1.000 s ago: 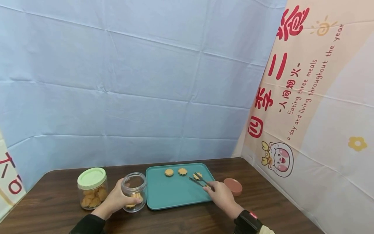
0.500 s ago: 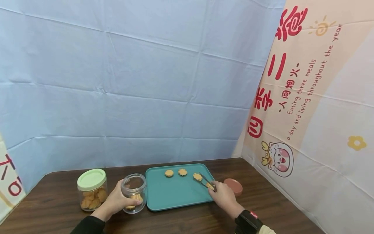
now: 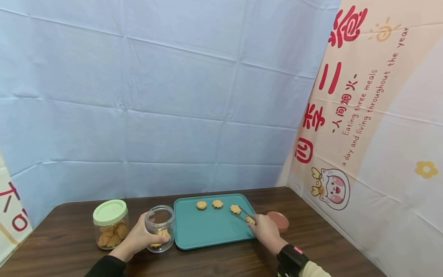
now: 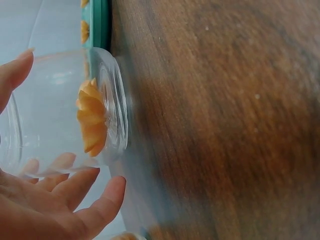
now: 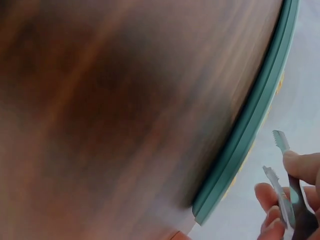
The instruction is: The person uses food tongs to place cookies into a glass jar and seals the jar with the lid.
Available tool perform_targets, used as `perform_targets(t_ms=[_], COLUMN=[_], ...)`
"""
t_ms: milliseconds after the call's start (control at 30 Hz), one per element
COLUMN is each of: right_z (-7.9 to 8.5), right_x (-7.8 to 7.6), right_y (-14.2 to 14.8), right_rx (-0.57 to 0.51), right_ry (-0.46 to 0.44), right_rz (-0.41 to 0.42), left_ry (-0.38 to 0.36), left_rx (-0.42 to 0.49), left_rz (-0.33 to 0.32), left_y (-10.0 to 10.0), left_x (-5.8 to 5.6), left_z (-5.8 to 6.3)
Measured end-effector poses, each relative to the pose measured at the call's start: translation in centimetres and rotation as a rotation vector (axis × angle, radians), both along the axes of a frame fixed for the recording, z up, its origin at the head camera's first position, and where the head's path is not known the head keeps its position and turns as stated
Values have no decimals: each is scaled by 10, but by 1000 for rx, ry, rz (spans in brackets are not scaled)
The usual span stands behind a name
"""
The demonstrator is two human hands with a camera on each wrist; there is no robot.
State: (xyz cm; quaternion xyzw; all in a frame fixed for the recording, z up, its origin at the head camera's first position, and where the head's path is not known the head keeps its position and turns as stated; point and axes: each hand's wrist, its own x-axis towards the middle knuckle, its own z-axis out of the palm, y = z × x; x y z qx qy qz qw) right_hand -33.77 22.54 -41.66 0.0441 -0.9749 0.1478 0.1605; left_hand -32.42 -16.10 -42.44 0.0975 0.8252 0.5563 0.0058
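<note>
My left hand point(image 3: 143, 235) grips a clear open-topped jar point(image 3: 160, 219), thumb and fingers around its side. Yellow cookies point(image 4: 92, 117) lie on the jar's bottom. In my right hand point(image 3: 265, 229) I hold small metal tongs point(image 5: 287, 192) with serrated tips spread apart and nothing between them in the right wrist view. The tongs reach over the right side of a teal tray point(image 3: 204, 229), close beside a flower-shaped cookie point(image 3: 235, 209). Another cookie point(image 3: 249, 220) lies nearer my right fingers, partly hidden. Two more, a round cookie point(image 3: 201, 205) and a scalloped cookie point(image 3: 217, 204), lie towards the back.
On the left stands a jar with a green lid point(image 3: 110, 212), filled with brownish pieces. A reddish-brown round lid point(image 3: 278, 221) lies right of the tray, behind my right hand. The dark wooden table point(image 3: 197, 265) ends at a blue cloth backdrop point(image 3: 173, 115).
My right hand has drawn the tongs slightly to the right, from over the flower-shaped cookie to beside it, turning them a little. My left hand keeps its hold on the jar.
</note>
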Motion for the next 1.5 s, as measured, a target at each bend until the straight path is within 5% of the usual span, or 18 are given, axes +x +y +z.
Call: perform_targets(t_ms=[800, 1100, 1500], right_z=[4, 12, 3], right_x=[-27, -35, -36], right_y=[-7, -9, -5], right_rx=[120, 146, 111], right_ry=[-14, -112, -48], right_rz=[1, -43, -23], left_ry=[9, 7, -12], left_rx=[11, 29, 17], left_rz=[-9, -19, -10], left_y=[1, 0, -2], left_x=[-3, -4, -4], left_z=[4, 4, 4])
